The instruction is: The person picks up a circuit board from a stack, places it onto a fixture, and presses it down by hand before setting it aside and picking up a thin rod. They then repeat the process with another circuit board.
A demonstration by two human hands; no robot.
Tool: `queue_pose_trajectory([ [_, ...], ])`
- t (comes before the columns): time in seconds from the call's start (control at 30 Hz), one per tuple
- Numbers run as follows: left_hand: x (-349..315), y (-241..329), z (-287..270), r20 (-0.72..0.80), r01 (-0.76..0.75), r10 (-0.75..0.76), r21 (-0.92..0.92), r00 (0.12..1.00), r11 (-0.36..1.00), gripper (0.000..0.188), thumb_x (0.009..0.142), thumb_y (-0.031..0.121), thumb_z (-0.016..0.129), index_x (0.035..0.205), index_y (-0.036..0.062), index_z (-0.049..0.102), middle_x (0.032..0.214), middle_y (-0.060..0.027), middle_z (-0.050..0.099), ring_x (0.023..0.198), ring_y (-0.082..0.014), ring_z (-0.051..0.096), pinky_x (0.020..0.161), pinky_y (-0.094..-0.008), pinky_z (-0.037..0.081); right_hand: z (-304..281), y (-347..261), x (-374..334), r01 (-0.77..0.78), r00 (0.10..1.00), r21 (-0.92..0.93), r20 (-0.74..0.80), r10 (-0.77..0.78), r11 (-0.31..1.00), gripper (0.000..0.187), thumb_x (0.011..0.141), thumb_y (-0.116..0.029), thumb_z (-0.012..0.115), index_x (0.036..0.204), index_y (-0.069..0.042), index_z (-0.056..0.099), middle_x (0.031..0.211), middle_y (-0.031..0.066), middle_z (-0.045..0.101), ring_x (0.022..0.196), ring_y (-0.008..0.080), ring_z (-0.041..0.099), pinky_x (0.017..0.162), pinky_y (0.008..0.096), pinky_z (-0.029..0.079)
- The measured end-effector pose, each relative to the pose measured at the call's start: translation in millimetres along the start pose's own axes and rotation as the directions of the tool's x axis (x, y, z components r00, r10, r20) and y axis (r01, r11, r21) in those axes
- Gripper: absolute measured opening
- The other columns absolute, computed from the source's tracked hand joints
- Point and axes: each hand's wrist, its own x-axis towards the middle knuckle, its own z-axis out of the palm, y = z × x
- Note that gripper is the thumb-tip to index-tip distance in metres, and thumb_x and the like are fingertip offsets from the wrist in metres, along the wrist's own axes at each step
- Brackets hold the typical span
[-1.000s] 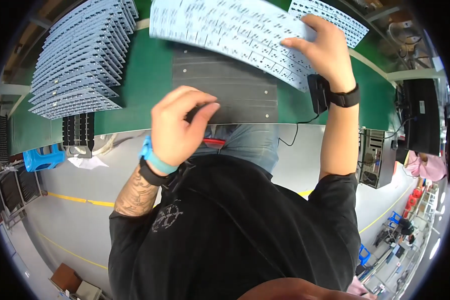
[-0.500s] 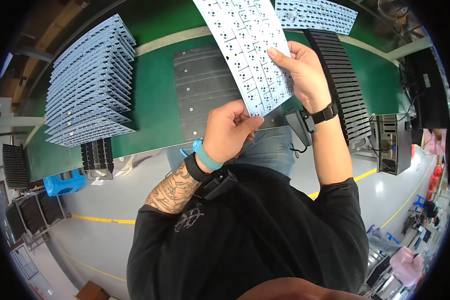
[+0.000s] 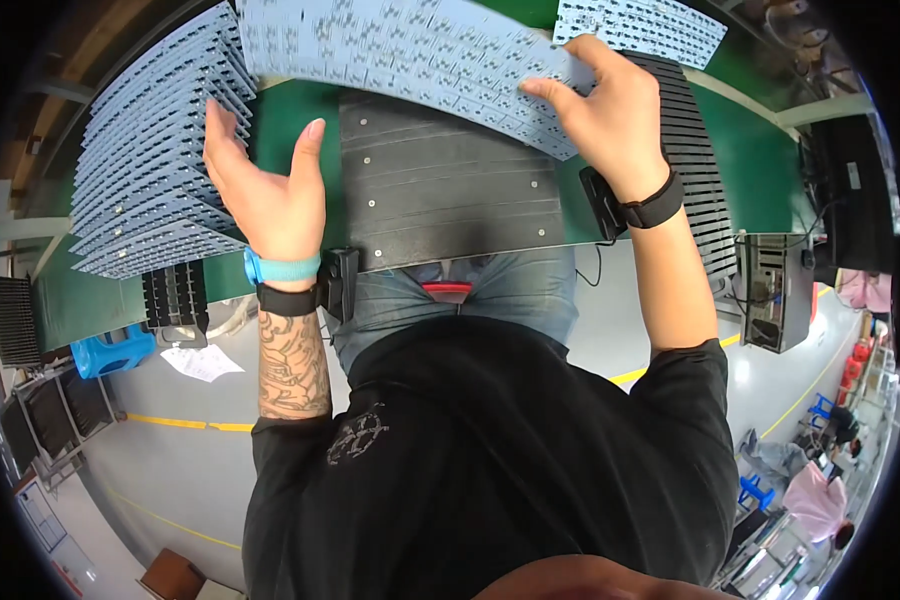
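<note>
My right hand (image 3: pixel 615 115) grips the right end of a large white circuit board (image 3: pixel 410 60), thumb on its upper face. The board stretches leftward above a black mat (image 3: pixel 450 180) with small screws in it. My left hand (image 3: pixel 265 190) is open, thumb and fingers apart, with nothing in it. It hovers just right of a row of similar boards (image 3: pixel 155 150) standing closely side by side in a rack at the left. Whether its fingertips touch any board there I cannot tell.
Another white board (image 3: pixel 640 30) lies at the back right, by a black slotted rack (image 3: pixel 685 140). The green bench (image 3: pixel 740 150) runs across the front. At the left stand a black slotted rack (image 3: pixel 175 300) and a blue container (image 3: pixel 113 350); a computer case (image 3: pixel 775 290) is at the right.
My left hand has let go of the board's lower end and moved left, opening. My right hand has turned the board from steeply upright to lying across, its far end swung left.
</note>
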Motion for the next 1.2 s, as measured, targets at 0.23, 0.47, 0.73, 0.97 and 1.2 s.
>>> queue_pose_trajectory([
  [0.23, -14, -28, 14, 0.023, 0.057, -0.059, 0.093, 0.998, 0.994, 0.109, 0.074, 0.024, 0.090, 0.152, -0.0094, 0.022, 0.150, -0.0315, 0.037, 0.135, -0.0417, 0.042, 0.113, -0.0481, 0.035, 13, -2, -3, 0.168, 0.983, -0.014, 0.072, -0.166, 0.986, 0.037, 0.074, -0.030, 0.087, 0.094, -0.005, 0.069, 0.077, 0.0107, 0.068, 0.063, 0.0265, 0.062, 0.060, 0.0333, 0.051],
  [0.47, -28, -40, 14, 0.031, 0.246, -0.247, 0.029, 0.969, 0.969, 0.102, 0.073, 0.024, 0.091, 0.148, -0.0096, 0.030, 0.138, -0.0290, 0.046, 0.127, -0.0392, 0.046, 0.108, -0.0471, 0.040, 22, 4, -8, 0.264, 0.958, -0.022, 0.119, -0.260, 0.964, 0.036, 0.074, -0.029, 0.088, 0.092, -0.005, 0.069, 0.079, 0.0104, 0.068, 0.063, 0.0257, 0.063, 0.058, 0.0327, 0.051],
  [0.73, -39, -52, 8, 0.044, 0.265, -0.277, 0.186, 0.960, 0.946, 0.080, 0.072, 0.024, 0.091, 0.128, -0.0107, 0.047, 0.125, -0.0265, 0.054, 0.116, -0.0380, 0.053, 0.100, -0.0442, 0.045, 27, -4, -12, 0.356, 0.930, 0.000, 0.094, -0.354, 0.935, 0.038, 0.071, -0.025, 0.090, 0.092, -0.002, 0.069, 0.080, 0.0098, 0.068, 0.064, 0.0254, 0.063, 0.057, 0.0301, 0.051],
  [0.97, -51, -59, 1, 0.025, 0.311, -0.316, 0.118, 0.948, 0.943, 0.074, 0.071, 0.024, 0.092, 0.120, -0.0101, 0.049, 0.115, -0.0261, 0.060, 0.108, -0.0397, 0.060, 0.094, -0.0441, 0.049, 27, -10, -10, 0.397, 0.907, -0.016, 0.158, -0.389, 0.918, 0.038, 0.072, -0.024, 0.089, 0.094, -0.001, 0.069, 0.086, 0.0128, 0.070, 0.074, 0.0285, 0.068, 0.067, 0.0330, 0.055],
  [1.2, -53, -59, -3, 0.028, 0.330, -0.334, 0.095, 0.942, 0.939, 0.074, 0.071, 0.023, 0.092, 0.120, -0.0089, 0.047, 0.113, -0.0272, 0.062, 0.105, -0.0395, 0.063, 0.091, -0.0438, 0.051, 3, 5, 1, 0.351, 0.896, 0.048, 0.274, -0.350, 0.935, 0.037, 0.075, -0.019, 0.088, 0.099, 0.001, 0.068, 0.093, 0.0156, 0.070, 0.085, 0.0315, 0.069, 0.077, 0.0339, 0.054],
])
